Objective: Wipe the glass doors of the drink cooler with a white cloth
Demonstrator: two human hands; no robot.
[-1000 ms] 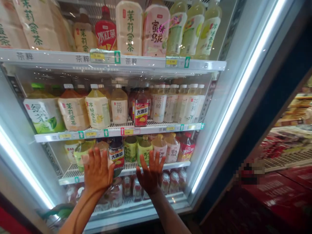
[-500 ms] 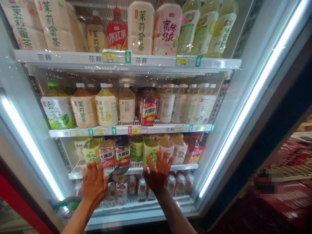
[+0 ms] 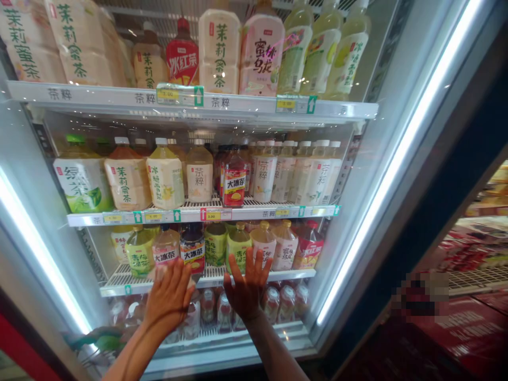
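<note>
My left hand [image 3: 169, 293] lies flat against the glass door of a drinks fridge, fingers stretched out and close together. A pale patch shows at the edges of its fingers; I cannot tell if it is a thin cloth or a reflection. Higher up to the right, my right hand [image 3: 246, 288] is spread on the glass too, with nothing in it. Behind the glass, near the left fingertips, stand a pink-labelled iced tea bottle [image 3: 165, 244] and a dark iced tea bottle [image 3: 192, 246]. A green tea bottle [image 3: 237, 241] is partly hidden behind the right fingers.
Bottled teas fill the upper shelf [image 3: 246, 108] and the middle shelf [image 3: 254, 212]. Small shrink-wrapped bottles [image 3: 272, 304] stand at the bottom. A bright light strip [image 3: 400, 153] runs down the right side. Red boxes [image 3: 472, 328] are stacked beyond the dark frame at right.
My left hand has slid to the right across the glass, closer to the right hand. The right hand stays nearly where it was, and the view has shifted slightly.
</note>
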